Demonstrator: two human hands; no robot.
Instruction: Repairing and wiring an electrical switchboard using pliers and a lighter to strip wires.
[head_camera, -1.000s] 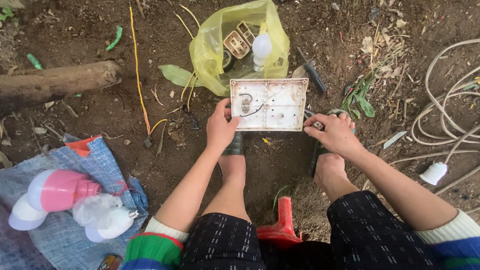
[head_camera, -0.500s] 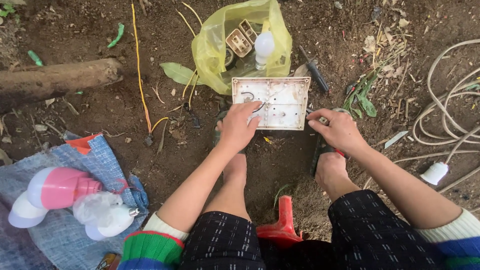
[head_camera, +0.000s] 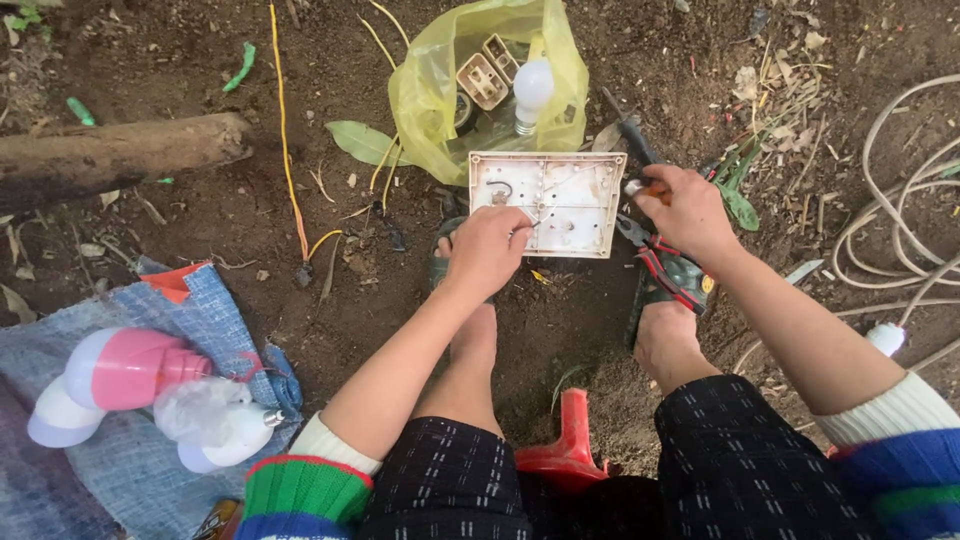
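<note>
A white rectangular electrical board (head_camera: 570, 215) lies on the soil in front of my feet, with thin wires and small holes on its face. My left hand (head_camera: 487, 250) rests on its lower left part, with the fingertips pinched on a thin white wire (head_camera: 550, 195). At the board's right edge my right hand (head_camera: 690, 210) closes around the orange handle of a screwdriver (head_camera: 628, 140), whose dark shaft points away over the ground. Red-and-black pliers (head_camera: 660, 265) lie just below that hand, on my right foot.
A yellow plastic bag (head_camera: 430, 90) behind the board holds a white bulb (head_camera: 530, 90) and beige sockets (head_camera: 485, 78). Log (head_camera: 120, 150) and yellow wire (head_camera: 285, 150) at left, white cables (head_camera: 900, 200) at right. Pink-and-white bulbs (head_camera: 110, 375) on blue cloth (head_camera: 210, 320). Red stool (head_camera: 570, 455) under me.
My right hand has risen from the pliers near my foot to the board's right edge and taken the screwdriver handle. My left hand slid rightwards onto the board and pinched a wire.
</note>
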